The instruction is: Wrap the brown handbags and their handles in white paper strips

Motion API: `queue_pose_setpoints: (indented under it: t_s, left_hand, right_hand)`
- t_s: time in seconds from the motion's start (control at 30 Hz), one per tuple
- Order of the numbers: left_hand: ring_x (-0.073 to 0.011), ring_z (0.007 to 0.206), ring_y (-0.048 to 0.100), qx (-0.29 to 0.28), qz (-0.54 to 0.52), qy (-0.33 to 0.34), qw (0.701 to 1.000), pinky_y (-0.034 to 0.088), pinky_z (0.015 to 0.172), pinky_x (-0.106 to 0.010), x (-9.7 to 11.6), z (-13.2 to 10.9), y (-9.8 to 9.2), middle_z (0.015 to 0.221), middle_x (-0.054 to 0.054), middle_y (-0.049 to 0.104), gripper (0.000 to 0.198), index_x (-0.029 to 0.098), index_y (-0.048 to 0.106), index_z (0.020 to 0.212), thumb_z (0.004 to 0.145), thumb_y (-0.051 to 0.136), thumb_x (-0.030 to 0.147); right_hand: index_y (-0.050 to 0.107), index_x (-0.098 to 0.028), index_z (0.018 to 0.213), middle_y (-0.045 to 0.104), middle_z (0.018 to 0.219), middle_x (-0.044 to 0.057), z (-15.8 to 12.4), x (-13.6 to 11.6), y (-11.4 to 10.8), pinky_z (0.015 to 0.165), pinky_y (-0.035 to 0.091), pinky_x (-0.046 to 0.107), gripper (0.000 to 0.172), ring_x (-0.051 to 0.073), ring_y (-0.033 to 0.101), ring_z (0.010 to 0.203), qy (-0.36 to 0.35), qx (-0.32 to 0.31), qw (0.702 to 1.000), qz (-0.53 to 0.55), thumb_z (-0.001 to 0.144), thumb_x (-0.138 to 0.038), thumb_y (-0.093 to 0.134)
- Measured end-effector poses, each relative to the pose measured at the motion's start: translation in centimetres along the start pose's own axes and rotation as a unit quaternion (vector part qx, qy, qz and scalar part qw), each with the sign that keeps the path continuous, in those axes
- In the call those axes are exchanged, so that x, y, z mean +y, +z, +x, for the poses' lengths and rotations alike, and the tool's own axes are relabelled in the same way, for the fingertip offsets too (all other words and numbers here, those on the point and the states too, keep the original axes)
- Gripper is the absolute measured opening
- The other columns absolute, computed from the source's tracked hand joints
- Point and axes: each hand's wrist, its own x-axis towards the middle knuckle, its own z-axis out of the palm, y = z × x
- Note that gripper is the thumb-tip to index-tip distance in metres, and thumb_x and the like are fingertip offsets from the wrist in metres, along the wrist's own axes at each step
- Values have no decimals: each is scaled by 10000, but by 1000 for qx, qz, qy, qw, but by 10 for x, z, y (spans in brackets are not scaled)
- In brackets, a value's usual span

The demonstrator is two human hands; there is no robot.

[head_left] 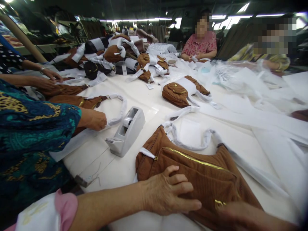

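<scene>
A brown corduroy shoulder bag (199, 170) with a gold zipper lies on the table before me, its strap (180, 141) wrapped in white paper. My left hand (169, 192) rests on the lower left of the bag's front, fingers spread over the fabric. At the lower right, my right hand (247, 215) is smeared by motion beside a gold zipper pull (219, 204); whether its fingers grip the pull cannot be seen. White wrapping covers another pull (148, 153) on the bag's left end.
A grey tape dispenser (128, 130) stands left of the bag. Beyond it, a co-worker's hand (97, 120) works at another brown bag. A paper-banded bag (178, 93) lies ahead, with a pile of bags (115, 53) behind. White sheets (279, 138) spread to the right; people sit across the table.
</scene>
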Motion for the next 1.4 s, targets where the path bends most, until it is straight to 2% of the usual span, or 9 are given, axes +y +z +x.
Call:
queue_pose_setpoints:
  t_s: [0.1,0.17,0.23,0.33,0.5,0.63,0.8,1.13,1.4]
  left_hand:
    - [-141,1044,464,-1,12,5,1000,138,1092,-428,1,1,-2,1066,15,569,281,323,538,1136,859,491,311]
    - [-155,1112,436,14,27,5,1000,131,1094,-444,1,1,-2,1122,21,557,270,343,547,1119,855,496,313]
    - [-207,1215,363,25,45,-2,999,133,1080,-499,2,1,-2,1249,11,493,264,367,555,1104,846,506,341]
    - [-287,1285,275,11,54,-15,998,155,1038,-576,2,0,-2,1370,-42,373,277,387,557,1098,824,521,399]
    - [-195,1163,399,28,28,-23,999,108,1076,-539,2,1,-3,1164,-3,533,245,359,574,1060,819,531,356]
    - [-182,1094,436,29,5,-19,999,139,1075,-503,2,3,-5,1010,10,560,236,342,583,1049,817,540,343]
    - [-244,1219,347,4,6,-21,1000,167,1059,-487,2,4,-7,1037,18,540,200,364,599,1001,804,565,357]
    - [-258,1201,369,10,5,-15,1000,176,1051,-527,2,1,-3,1020,3,536,238,349,586,1055,829,519,380]
    - [-211,1133,417,10,-4,8,1000,135,1075,-518,0,0,-6,970,11,569,234,302,585,1066,874,454,330]
  right_hand:
    - [534,-224,1159,654,969,71,20,-3,-5,663,531,305,337,206,628,850,72,-19,995,-62,843,-323,471]
    - [589,-212,990,645,867,56,29,-10,1,665,508,339,209,199,616,775,96,-47,990,-95,842,-310,478]
    - [597,-219,851,610,734,21,31,-15,9,621,471,317,139,162,578,660,62,-51,993,-86,853,-239,459]
    - [605,-206,962,599,732,25,24,-15,16,645,439,290,191,140,550,669,-26,-10,998,-47,862,-182,444]
    - [628,-206,1003,631,802,46,16,-10,18,720,444,289,239,153,569,775,-54,-3,996,-67,881,-200,423]
    - [622,-209,1016,628,1005,96,15,-9,19,772,482,317,251,197,579,953,-56,-30,996,-62,882,-227,409]
    - [646,-209,895,416,1339,135,14,-10,17,847,493,395,191,300,363,1252,-43,-75,995,-39,849,-207,461]
    - [614,-210,949,592,979,65,23,-5,8,750,528,174,202,139,606,924,53,30,998,2,874,-275,438]
    - [638,-248,868,625,819,21,44,7,24,622,536,222,180,145,628,731,193,-57,977,71,844,-355,495]
